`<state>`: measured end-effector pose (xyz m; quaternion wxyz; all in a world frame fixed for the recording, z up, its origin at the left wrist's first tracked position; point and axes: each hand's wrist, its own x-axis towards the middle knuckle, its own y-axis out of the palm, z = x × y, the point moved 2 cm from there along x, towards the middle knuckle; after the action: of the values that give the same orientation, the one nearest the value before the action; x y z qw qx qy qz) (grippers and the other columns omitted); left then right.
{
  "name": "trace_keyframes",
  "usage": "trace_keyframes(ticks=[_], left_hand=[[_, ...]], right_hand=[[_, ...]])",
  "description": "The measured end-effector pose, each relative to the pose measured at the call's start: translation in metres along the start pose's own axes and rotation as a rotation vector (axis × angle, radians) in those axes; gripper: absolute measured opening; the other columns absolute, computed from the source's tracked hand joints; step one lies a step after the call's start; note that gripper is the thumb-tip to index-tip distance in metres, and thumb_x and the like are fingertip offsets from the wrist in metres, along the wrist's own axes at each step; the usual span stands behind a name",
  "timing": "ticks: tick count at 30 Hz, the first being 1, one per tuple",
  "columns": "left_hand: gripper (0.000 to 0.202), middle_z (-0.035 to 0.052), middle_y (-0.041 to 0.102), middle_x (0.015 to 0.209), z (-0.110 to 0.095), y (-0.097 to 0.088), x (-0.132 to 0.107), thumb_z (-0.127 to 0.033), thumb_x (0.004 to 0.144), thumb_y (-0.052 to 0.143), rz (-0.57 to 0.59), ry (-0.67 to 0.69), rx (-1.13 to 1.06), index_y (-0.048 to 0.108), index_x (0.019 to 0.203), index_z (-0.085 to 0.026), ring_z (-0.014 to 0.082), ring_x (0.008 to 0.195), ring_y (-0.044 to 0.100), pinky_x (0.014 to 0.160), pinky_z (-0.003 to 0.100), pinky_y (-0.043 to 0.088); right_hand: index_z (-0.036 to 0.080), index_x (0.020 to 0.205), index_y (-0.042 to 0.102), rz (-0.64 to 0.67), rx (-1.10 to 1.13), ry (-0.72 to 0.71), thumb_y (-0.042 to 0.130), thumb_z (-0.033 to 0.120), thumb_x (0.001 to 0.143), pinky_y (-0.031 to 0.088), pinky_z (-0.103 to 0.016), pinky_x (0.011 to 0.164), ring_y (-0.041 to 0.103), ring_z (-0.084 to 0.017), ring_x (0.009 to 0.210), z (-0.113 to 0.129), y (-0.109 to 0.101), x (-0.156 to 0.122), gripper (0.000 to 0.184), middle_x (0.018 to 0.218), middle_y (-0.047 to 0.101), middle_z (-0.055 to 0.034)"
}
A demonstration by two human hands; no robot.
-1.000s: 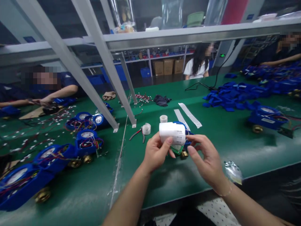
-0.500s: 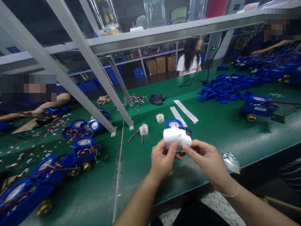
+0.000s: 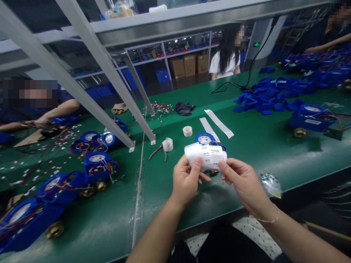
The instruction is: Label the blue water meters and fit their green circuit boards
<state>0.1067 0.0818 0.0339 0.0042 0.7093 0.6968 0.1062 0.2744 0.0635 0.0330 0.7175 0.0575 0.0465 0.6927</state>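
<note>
Between both hands is a white roll of barcode labels (image 3: 206,155), its printed side facing me. My left hand (image 3: 188,179) grips the left part, thumb on the front and fingers behind. With thumb and fingers, my right hand (image 3: 241,179) pinches the right end of the label strip. Just behind the roll stands a blue water meter (image 3: 204,138) with a round dial, partly hidden by the labels. Two cut label strips, a nearer one (image 3: 209,130) and a farther one (image 3: 219,123), lie flat on the green table beyond it.
To the left lie a tape roll (image 3: 187,131), another roll (image 3: 168,144) and pliers (image 3: 159,151). Blue meters (image 3: 97,164) line the left side, past slanted metal posts (image 3: 109,75). Blue plastic parts (image 3: 270,95) pile up at right. A clear bag (image 3: 271,185) rests near the front edge. Other people sit around.
The label strip is drawn out wider to the right and turned, so several barcodes now show. My hands have moved slightly apart. The view has tilted down a little.
</note>
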Motion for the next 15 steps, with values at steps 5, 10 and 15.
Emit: trace_keyframes(ticks=[5,10,15], left_hand=[[0.048,0.0017,0.073,0.072,-0.001,0.001,-0.001,-0.060,0.094,0.066,-0.002,-0.014,0.017,0.064,0.113,-0.016,0.0142,0.046,0.069,0.036,0.015,0.040],[0.045,0.0023,0.074,0.073,-0.002,0.002,-0.002,-0.057,0.095,0.066,-0.002,0.003,0.014,0.065,0.114,-0.016,0.0138,0.048,0.069,0.038,0.015,0.042],[0.042,0.0043,0.076,0.084,-0.002,0.005,-0.002,-0.054,0.094,0.068,-0.006,0.024,0.003,0.065,0.114,-0.017,0.0133,0.054,0.072,0.040,0.014,0.043]], right_hand=[[0.019,0.090,0.075,0.001,-0.060,-0.028,0.079,0.051,0.087,0.037,-0.020,0.049,0.050,-0.009,0.054,0.004,0.001,-0.001,0.032,0.063,0.062,0.0005],[0.020,0.095,0.076,0.007,-0.108,-0.103,0.076,0.047,0.090,0.041,-0.020,0.049,0.053,-0.010,0.055,0.011,0.002,-0.003,0.028,0.065,0.064,0.0005],[0.020,0.108,0.074,0.043,-0.183,-0.168,0.073,0.043,0.093,0.049,-0.023,0.054,0.064,-0.013,0.065,0.009,0.005,-0.006,0.028,0.079,0.071,-0.0028]])
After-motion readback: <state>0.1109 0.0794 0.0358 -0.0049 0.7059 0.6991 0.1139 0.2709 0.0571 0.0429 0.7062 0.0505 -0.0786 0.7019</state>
